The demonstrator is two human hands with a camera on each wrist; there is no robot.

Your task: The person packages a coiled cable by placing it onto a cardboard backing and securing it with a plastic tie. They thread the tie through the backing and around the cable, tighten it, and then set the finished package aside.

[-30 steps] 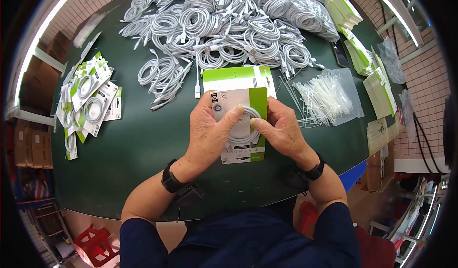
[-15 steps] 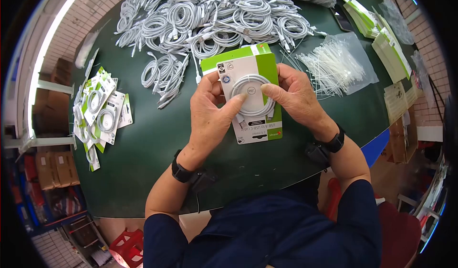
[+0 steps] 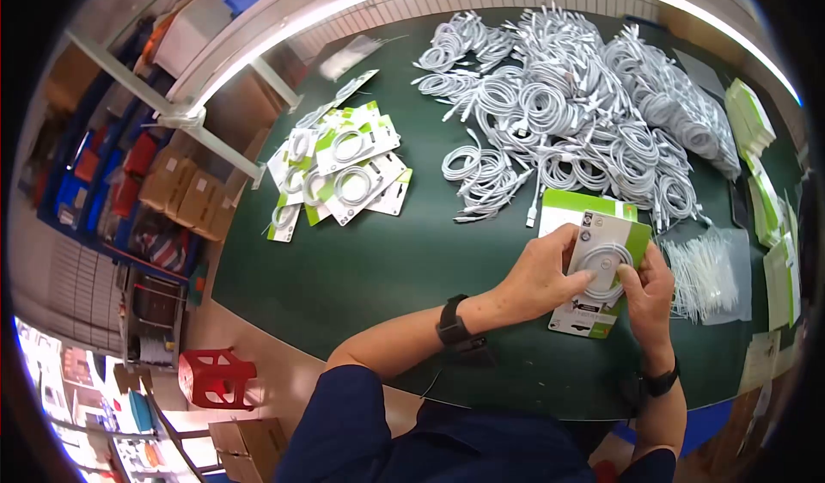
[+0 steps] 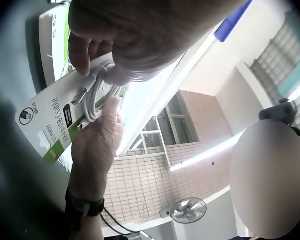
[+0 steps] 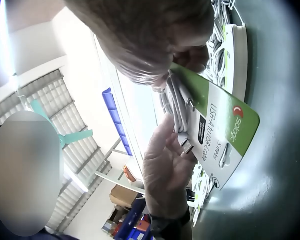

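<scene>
Both hands hold a white and green packaging card (image 5: 217, 132) printed "USB-A to USB-C Cable", with a coiled white cable (image 5: 177, 102) on its face. The left hand (image 3: 537, 272) grips the card's left side, its thumb on the coil. On the other side the right hand (image 3: 650, 298) grips the edge, thumb pressed to the coil, fingers behind the card. In the left wrist view, the cable's metal plug (image 4: 79, 96) lies against the card below the coil. A stack of blank-looking green and white cards (image 3: 559, 201) lies on the table just beyond the held card.
A large heap of coiled cables (image 3: 550, 96) covers the back of the green table (image 3: 292, 285). Carded cables (image 3: 352, 182) lie piled at the left. White zip ties (image 3: 700, 272) sit on a plastic bag at right, near more card stacks (image 3: 750, 118) along the edge.
The head view has turned left, so the table and hands appear farther right. Both hands still hold the card and coil, with the thumbs shifting slightly over the cable.
</scene>
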